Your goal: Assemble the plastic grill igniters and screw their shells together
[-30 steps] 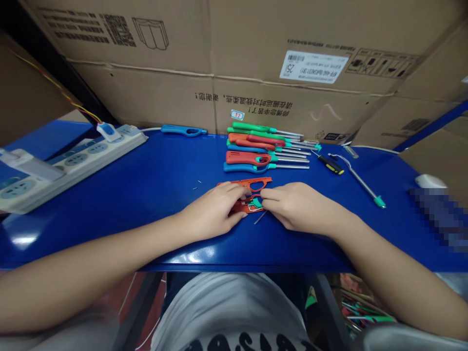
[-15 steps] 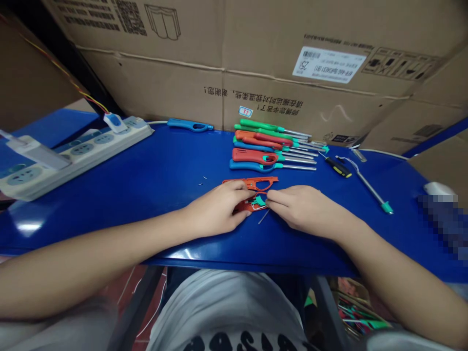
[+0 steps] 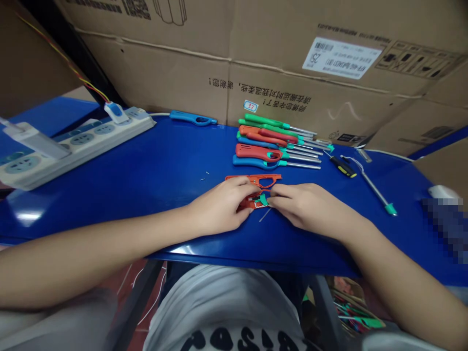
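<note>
Nothing but the viewing angle has clearly changed, so the work apparently stays at one spot: inward from the middle of the near edge of the table [image 3: 175, 165], the left hand [image 3: 226, 207] grips an orange lighter half-shell [image 3: 246, 203]. The fingers of the right hand [image 3: 305, 204] pinch together at its front end, on what I cannot tell. The half-shell contains a green plastic piece [image 3: 262, 199] and white wire [image 3: 257, 205]; a box [image 3: 359, 291] below holds coloured parts.

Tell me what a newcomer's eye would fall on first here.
Probably the bright cluster of red, orange, green and blue lighters toward the back of the blue table, metal tubes pointing right. Next, just in front, the left hand and right hand meet at an open orange casing with a green part inside. Behind everything rises printed cardboard.
</note>
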`<state>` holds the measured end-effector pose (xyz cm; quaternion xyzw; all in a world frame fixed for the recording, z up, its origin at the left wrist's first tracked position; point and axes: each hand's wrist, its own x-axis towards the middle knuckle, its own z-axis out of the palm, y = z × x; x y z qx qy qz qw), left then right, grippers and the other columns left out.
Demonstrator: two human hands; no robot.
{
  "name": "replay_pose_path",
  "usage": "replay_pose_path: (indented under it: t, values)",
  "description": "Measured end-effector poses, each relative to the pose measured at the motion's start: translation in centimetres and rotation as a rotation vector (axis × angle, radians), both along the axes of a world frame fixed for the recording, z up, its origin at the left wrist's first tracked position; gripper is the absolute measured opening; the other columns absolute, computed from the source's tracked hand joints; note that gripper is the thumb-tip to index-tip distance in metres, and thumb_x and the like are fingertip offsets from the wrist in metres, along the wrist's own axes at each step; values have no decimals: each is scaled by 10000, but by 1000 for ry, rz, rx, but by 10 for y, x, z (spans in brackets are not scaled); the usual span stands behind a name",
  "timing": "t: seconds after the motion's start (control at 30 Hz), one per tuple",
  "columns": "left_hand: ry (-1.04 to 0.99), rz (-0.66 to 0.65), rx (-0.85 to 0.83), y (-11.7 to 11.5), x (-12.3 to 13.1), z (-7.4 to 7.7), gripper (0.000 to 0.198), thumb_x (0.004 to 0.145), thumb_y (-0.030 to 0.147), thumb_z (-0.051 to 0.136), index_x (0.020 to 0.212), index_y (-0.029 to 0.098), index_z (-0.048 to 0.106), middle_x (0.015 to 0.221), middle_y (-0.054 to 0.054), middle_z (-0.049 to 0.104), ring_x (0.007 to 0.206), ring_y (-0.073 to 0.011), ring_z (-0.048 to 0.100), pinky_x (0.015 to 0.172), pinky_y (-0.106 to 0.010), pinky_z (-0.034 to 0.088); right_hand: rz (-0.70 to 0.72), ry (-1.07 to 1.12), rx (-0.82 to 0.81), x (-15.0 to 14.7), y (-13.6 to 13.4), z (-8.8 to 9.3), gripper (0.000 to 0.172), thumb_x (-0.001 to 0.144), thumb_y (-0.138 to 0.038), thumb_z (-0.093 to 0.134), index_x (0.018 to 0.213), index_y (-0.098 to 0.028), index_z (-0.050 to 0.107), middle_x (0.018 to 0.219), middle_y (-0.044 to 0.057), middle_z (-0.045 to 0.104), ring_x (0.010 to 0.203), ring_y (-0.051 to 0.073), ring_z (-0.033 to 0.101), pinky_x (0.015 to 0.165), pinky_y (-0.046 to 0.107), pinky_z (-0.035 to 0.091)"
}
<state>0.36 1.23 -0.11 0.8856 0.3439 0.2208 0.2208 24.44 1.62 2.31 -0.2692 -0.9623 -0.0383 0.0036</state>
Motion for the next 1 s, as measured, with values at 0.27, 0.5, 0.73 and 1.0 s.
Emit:
replay_pose_path:
  t: [0.27, 0.5, 0.73, 1.0]
  values:
    - [-47, 5, -5, 3, 1, -4, 290, 929, 229, 617, 1199, 137, 668, 1167, -114, 715, 1078, -247, 675, 965, -379, 539, -73, 287, -318, 5, 14, -10, 201, 1005, -268, 531, 947, -171, 698, 995, 72, 667, 858, 166, 652, 761, 272, 481]
    - [-93, 30, -51, 8, 3, -6, 214, 941, 252, 631, 1123, 184, 722, 1115, -78, 750, 1050, -240, 691, 950, -379, 542, -116, 302, -276, 5, 13, -6, 134, 980, -311, 573, 976, -195, 641, 1015, 54, 651, 828, 157, 611, 679, 257, 425]
    - [-124, 24, -81, 8, 3, -4, 229, 930, 259, 636, 1118, 177, 739, 1105, -82, 759, 1057, -245, 693, 952, -378, 547, -156, 257, -240, 6, 14, -1, 176, 971, -379, 590, 1007, -206, 591, 1024, 35, 652, 779, 142, 578, 618, 242, 351]
    - [-72, 31, -184, 10, -1, 3, 293, 930, 202, 557, 1167, 179, 727, 1167, -85, 734, 987, -215, 701, 832, -328, 574, -149, 257, -268, 13, 17, -2, 167, 973, -366, 586, 967, -203, 622, 954, 27, 684, 743, 136, 579, 634, 244, 348]
